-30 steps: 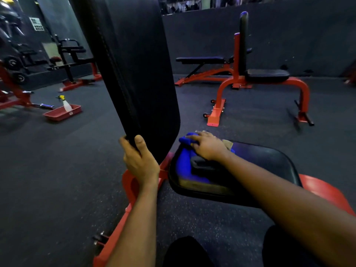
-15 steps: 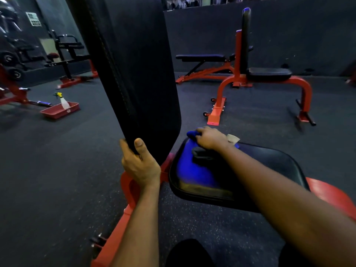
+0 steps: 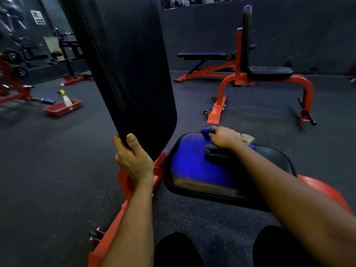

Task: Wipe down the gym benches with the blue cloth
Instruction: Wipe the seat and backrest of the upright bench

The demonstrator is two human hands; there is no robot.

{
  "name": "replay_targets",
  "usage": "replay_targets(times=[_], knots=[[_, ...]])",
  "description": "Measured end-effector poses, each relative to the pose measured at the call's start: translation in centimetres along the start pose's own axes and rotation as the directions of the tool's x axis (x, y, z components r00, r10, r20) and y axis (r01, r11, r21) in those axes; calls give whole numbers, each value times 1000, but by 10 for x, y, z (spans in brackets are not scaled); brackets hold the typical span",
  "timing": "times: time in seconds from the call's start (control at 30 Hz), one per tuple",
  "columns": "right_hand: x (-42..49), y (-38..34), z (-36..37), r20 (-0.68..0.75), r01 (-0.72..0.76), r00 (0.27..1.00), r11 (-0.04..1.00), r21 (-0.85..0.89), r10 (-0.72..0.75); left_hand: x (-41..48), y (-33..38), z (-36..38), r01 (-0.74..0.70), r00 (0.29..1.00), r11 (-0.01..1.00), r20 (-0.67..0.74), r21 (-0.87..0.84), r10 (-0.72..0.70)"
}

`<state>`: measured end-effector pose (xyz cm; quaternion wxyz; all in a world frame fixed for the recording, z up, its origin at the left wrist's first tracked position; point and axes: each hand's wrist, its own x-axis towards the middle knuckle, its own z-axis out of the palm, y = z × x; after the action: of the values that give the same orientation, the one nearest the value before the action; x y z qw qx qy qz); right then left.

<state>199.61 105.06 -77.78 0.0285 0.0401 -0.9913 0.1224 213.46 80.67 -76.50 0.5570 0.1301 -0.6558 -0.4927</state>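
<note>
Obs., standing by (12 o'clock = straight ahead of the person).

1. Near bench: backrest pad (image 3: 125, 70) upright, at 11–12 o'clock. Seat pad (image 3: 269, 166) at 1 o'clock, on red frame (image 3: 317, 187).
2. Upright bench (image 3: 265, 74) and flat bench (image 3: 202, 55), well apart, at 1–2 o'clock on the floor. No cloth or hand on either.
3. Blue cloth (image 3: 192, 160): spread over the seat pad's left part, lying flat. Long axis approx. 6 to 12, near edge to far edge. The far end is bunched and points to 12–1 o'clock. Edges are blurred, so outline is approx. only.
4. Left hand (image 3: 133, 160): grips the backrest pad's bottom edge, thumb in front, fingers wrapped behind.
5. Right hand (image 3: 225, 136): at the seat's far edge, fingers curled over the cloth's bunched end, holding it onto the pad (a pale scrap beside the wrist, prob. a tag, can't confirm).
6. Red tray (image 3: 61, 108) with spray bottle (image 3: 66, 98) at 10 o'clock, well apart.

Progress, my judgement: seat wipe on bench 1 is underway. Can't tell if the backrest has been done. The two far benches are prob. still to do, so less than half is complete.
</note>
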Motion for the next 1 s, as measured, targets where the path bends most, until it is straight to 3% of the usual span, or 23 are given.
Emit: replay_targets(times=[0.13,0.3,0.37,0.43,0.53,0.73,0.83,0.9,1.0], knots=[[13,-57,16,7,220,975,975,38,-220,0,-1,1,-3,1000,1000,-14,-1,3],[-62,-21,11,1,557,828,824,105,-560,-1,1,1,-32,999,999,-17,-13,32],[-69,13,4,-11,506,861,855,110,-508,-1,1,1,-34,999,999,-16,-3,34],[-42,37,0,-19,356,934,931,86,-356,-2,2,2,-45,999,999,-12,-7,45],[-1,14,-7,22,122,992,992,32,-122,-2,3,3,-50,999,999,-7,-10,50],[-6,-61,13,6,384,923,921,66,-385,-3,5,1,-70,997,997,-12,-24,70],[-66,-48,11,-22,659,749,740,132,-663,-1,2,0,-42,999,999,-15,-28,42],[-90,-21,1,8,719,678,666,199,-735,0,2,0,-26,1000,999,-7,-20,26],[-74,5,-5,21,581,801,784,218,-599,-1,0,-2,-12,1000,1000,9,-9,13]])
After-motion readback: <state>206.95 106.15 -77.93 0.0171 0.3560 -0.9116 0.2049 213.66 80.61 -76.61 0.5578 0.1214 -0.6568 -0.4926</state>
